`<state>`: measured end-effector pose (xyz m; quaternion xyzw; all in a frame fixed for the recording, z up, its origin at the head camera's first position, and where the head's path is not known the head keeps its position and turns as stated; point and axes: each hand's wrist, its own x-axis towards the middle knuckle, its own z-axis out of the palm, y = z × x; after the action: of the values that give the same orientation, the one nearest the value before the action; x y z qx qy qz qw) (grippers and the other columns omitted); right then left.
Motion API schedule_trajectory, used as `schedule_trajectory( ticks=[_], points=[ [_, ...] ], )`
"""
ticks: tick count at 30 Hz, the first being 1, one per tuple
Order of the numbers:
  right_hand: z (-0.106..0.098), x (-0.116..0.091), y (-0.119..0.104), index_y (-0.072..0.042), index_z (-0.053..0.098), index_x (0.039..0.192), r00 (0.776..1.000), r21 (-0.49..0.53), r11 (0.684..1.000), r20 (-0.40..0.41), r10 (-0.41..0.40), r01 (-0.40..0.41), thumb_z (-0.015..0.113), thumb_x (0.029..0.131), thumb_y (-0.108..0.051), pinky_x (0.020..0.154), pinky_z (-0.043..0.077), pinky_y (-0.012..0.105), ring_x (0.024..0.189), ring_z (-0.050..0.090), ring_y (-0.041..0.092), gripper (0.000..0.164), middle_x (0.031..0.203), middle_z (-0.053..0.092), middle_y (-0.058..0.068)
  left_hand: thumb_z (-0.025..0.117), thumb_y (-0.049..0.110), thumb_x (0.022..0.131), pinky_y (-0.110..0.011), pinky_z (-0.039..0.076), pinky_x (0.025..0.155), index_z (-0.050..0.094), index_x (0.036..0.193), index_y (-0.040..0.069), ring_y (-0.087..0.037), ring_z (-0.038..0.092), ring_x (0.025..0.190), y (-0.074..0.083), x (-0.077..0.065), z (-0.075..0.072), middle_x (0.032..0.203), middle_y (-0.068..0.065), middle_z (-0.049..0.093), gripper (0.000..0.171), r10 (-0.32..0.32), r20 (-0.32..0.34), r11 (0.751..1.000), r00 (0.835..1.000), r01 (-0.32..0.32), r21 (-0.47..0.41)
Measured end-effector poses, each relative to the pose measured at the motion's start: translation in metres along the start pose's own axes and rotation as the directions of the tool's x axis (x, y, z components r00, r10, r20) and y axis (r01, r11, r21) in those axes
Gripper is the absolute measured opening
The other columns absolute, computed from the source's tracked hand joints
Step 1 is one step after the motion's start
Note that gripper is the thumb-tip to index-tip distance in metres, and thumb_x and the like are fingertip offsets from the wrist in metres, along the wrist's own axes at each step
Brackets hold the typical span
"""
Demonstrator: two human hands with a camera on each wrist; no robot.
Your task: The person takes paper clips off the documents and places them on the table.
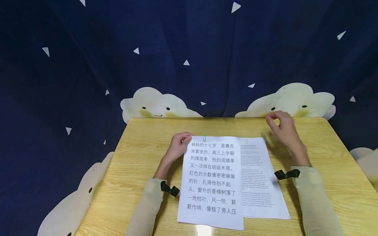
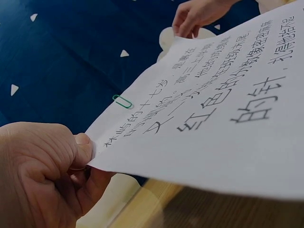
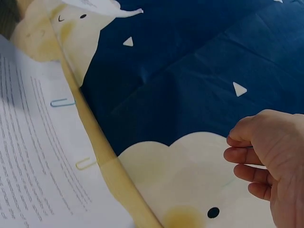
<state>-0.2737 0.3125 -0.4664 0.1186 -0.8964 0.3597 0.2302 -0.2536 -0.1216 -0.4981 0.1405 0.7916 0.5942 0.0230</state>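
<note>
Blue paperclip (image 3: 61, 103): right wrist view only

A navy cloth (image 1: 165, 72) patterned with white triangles (image 1: 235, 7) and pale clouds (image 1: 156, 101) hangs beyond a wood-grain table (image 1: 141, 144), light glinting on the near edge.

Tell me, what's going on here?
A person's left hand pinches the top left corner of a printed sheet with a green paper clip on its top edge. In the head view, that sheet partly covers another printed page. The right hand is raised near the far edge of the table; whether it holds anything small isn't clear.
</note>
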Motion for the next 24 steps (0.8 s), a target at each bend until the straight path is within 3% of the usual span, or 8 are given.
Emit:
schedule_trajectory(
  ticks=[24],
  points=[
    [0.011, 0.001, -0.050, 0.005, 0.071, 0.106, 0.988, 0.013, 0.991, 0.080, -0.134, 0.134, 0.067, 0.102, -0.007, 0.090, 0.043, 0.049, 0.101, 0.060, 0.035, 0.014, 0.101, 0.070, 0.020, 0.056, 0.003, 0.107, -0.024, 0.050, 0.058, 0.076, 0.103, -0.002, -0.015, 0.064, 0.066, 0.004, -0.001, 0.001, 0.091, -0.014, 0.074, 0.020, 0.022, 0.006, 1.000, 1.000, -0.022, 0.002]
  ],
)
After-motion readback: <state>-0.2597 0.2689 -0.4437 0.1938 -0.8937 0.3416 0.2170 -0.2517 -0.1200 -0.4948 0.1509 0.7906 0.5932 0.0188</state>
